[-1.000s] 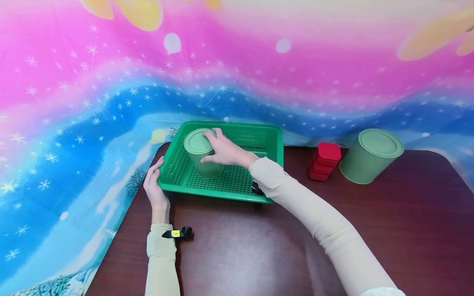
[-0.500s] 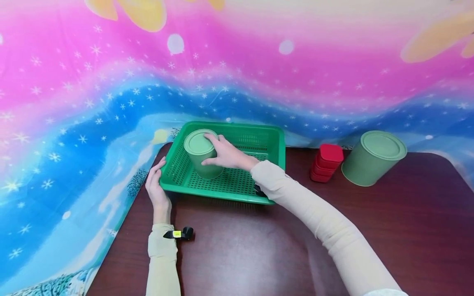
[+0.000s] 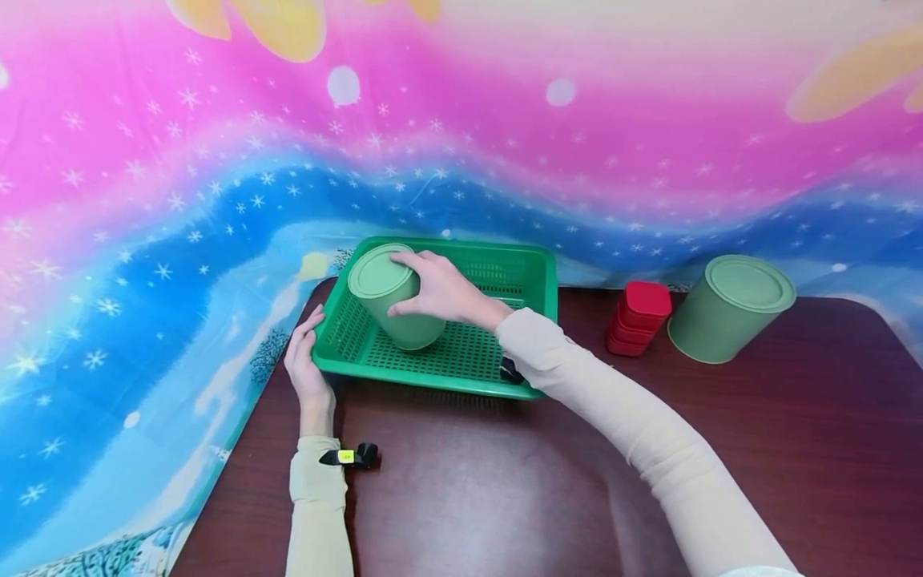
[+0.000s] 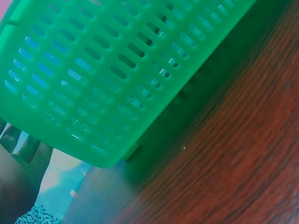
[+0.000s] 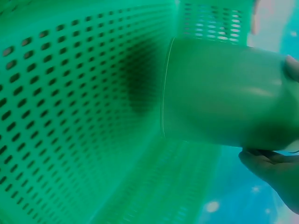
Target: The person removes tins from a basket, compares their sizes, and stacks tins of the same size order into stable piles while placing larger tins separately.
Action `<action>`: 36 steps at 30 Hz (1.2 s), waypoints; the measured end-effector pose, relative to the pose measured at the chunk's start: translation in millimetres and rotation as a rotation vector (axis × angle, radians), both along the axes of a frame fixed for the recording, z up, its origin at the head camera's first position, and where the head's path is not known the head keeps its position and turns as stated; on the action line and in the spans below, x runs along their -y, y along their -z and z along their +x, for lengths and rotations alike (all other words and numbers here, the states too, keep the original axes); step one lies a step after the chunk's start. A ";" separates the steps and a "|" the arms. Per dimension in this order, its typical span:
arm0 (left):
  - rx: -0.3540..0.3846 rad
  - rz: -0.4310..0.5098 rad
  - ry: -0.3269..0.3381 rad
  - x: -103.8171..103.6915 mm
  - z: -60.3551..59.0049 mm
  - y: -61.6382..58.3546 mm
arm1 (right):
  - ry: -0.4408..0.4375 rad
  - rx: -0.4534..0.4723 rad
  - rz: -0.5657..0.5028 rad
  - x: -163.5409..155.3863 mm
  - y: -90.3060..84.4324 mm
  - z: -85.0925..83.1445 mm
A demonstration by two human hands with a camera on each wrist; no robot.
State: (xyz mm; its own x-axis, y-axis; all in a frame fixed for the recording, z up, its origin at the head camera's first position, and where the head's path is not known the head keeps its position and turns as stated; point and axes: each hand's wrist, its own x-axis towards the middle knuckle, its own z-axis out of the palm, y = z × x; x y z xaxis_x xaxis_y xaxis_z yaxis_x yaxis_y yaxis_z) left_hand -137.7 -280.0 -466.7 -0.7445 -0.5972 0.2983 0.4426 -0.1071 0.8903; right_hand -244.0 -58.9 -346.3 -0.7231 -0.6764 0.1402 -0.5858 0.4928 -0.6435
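My right hand (image 3: 454, 288) grips a light green lidded tin (image 3: 404, 308) near its top, fingers over the lid edge and thumb on its side. The tin leans to the left inside a green plastic basket (image 3: 433, 382). In the right wrist view, the base of the tin (image 5: 219, 93) is over the perforated basket floor (image 5: 70, 107), with a dark shadow beside it. My left hand (image 3: 306, 369) holds the basket's left rim from outside. Its fingers (image 4: 39, 151) are partly hidden behind the basket corner in the left wrist view.
To the right of the basket, a stack of red square containers (image 3: 638, 318) stands on the dark wooden table (image 3: 469, 489). Beside it is a second, larger green tin (image 3: 731, 308). A printed backdrop (image 3: 461, 144) hangs behind the table and along its left side.
The tin has tilted, its lid shifting left and up and its base slightly right, with my right hand moving along. My left hand stays at the basket rim.
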 end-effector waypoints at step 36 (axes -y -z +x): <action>0.004 0.005 0.013 -0.9 2.5 -1.5 | 0.188 -0.046 -0.515 -110.8 -68.1 47.0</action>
State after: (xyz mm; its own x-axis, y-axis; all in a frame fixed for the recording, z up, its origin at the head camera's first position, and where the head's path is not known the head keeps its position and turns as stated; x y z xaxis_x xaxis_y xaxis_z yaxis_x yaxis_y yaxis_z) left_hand -135.2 -279.1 -465.2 -0.7534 -0.5891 0.2922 0.4372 -0.1168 0.8917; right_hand -197.0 51.9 -278.2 -0.8102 -0.3720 0.4530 -0.5510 0.2195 -0.8051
